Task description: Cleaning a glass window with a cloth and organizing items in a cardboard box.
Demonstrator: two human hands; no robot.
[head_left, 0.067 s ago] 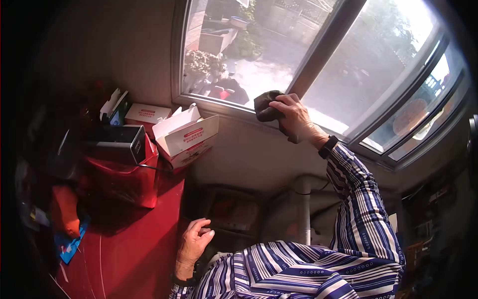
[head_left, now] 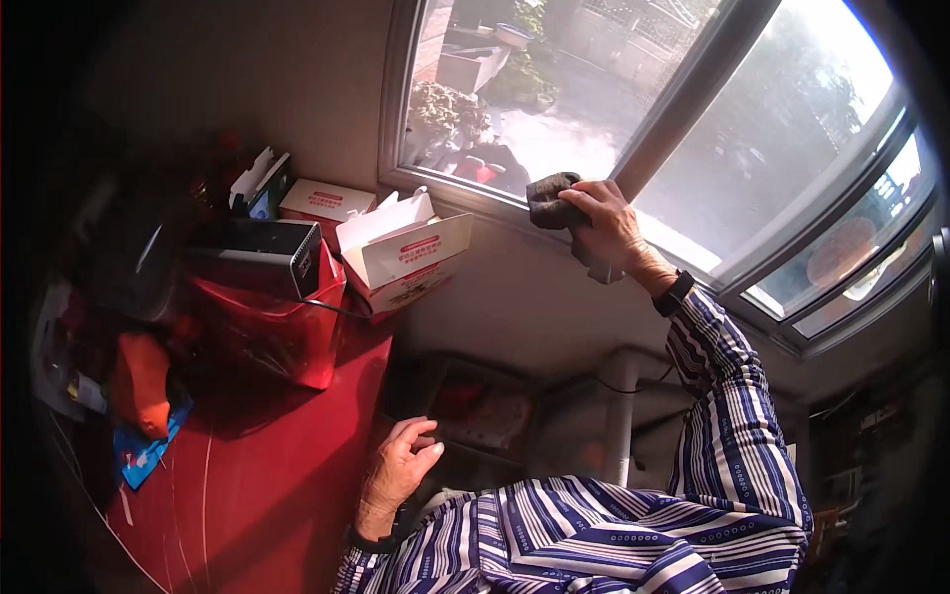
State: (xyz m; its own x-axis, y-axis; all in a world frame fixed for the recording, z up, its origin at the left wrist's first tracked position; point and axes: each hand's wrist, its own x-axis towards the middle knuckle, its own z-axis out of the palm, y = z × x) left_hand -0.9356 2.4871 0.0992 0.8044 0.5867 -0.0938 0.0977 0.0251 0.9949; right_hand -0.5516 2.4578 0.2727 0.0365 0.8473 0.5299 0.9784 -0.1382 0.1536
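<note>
My right hand [head_left: 610, 226] is closed around a dark, crumpled cloth [head_left: 554, 200] at the lower edge of the window frame [head_left: 485, 195]. Part of the cloth hangs below my palm, against the wall. Behind it rise the sunlit window panes [head_left: 554, 89]. My left hand [head_left: 401, 465] hovers beside the right edge of the red table [head_left: 287, 475], its fingers loosely bent and apart, with nothing in it.
On the table are an opened white-and-red carton [head_left: 406, 257], a black box-shaped device [head_left: 262, 252] on a red bag [head_left: 287, 332], and an orange item [head_left: 143, 381] over a blue packet [head_left: 148, 445]. A grey pipe [head_left: 618, 416] stands below the window.
The whole view has shifted, so window, boxes and table sit further right in the picture. My right hand keeps its grip on the cloth by the sill.
</note>
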